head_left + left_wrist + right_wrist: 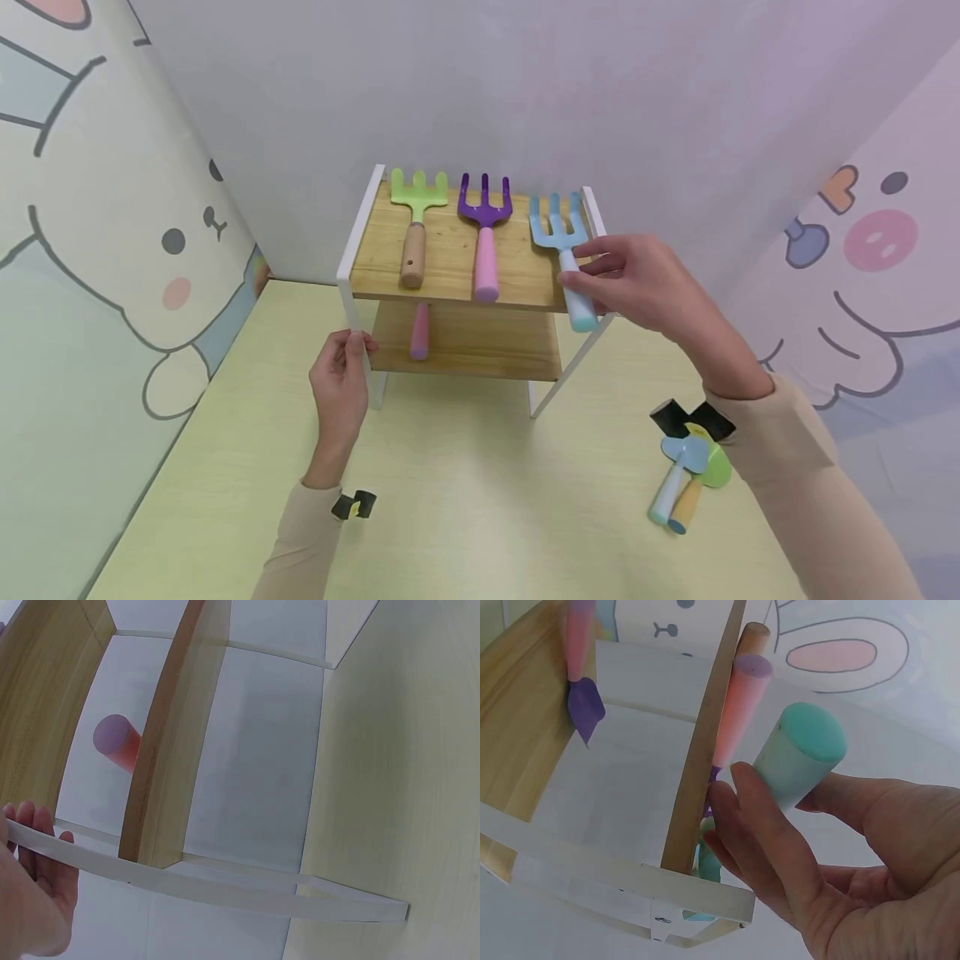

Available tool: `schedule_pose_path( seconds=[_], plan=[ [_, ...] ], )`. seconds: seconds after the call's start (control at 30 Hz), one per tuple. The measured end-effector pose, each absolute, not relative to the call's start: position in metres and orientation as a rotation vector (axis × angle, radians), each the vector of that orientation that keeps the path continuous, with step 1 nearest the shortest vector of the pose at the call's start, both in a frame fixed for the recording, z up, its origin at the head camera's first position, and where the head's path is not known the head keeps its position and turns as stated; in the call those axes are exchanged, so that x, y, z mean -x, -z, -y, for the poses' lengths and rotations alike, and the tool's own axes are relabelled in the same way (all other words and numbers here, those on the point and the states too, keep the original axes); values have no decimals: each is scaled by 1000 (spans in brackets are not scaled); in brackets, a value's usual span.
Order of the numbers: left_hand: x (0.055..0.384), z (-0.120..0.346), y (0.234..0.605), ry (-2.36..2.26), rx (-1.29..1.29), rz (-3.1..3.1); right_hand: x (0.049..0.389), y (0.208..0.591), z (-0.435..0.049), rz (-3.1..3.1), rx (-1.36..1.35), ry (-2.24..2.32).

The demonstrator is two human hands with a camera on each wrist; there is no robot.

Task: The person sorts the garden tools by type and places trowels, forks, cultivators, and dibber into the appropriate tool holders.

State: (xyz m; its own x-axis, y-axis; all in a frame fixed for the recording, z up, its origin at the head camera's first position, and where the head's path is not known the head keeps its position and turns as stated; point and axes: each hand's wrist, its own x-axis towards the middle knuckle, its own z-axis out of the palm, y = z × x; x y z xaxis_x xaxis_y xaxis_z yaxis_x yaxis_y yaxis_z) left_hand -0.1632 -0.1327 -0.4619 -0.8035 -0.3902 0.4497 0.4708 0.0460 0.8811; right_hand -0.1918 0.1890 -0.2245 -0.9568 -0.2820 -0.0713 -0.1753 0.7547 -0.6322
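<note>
A light blue garden fork (557, 229) with a pale, mint-ended handle is pinched by my right hand (645, 279) at the right of a small shelf's upper board (450, 258). In the right wrist view, thumb and fingers press around its handle (799, 754). Left of it lie a purple fork (485, 212) with a pink handle and a green fork (418, 196) with a wooden handle. My left hand (341, 379) grips the shelf's white front post (202, 889). On the lower board lies a purple trowel (586, 709); the head view shows only its pink handle (420, 333).
On the pale floor (450, 500) at the right lie a blue trowel (682, 458) and a green trowel (716, 467), overlapping, partly behind the right wrist's black strap piece (712, 421). Curtains with cartoon animals (112, 208) hang around the shelf.
</note>
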Motion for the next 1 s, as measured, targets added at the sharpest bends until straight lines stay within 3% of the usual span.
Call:
schedule_pose_path(
  seconds=[1.0],
  plan=[
    [166, 132, 465, 1814, 98, 1701, 225, 239, -169, -2990, 356, 905]
  ],
)
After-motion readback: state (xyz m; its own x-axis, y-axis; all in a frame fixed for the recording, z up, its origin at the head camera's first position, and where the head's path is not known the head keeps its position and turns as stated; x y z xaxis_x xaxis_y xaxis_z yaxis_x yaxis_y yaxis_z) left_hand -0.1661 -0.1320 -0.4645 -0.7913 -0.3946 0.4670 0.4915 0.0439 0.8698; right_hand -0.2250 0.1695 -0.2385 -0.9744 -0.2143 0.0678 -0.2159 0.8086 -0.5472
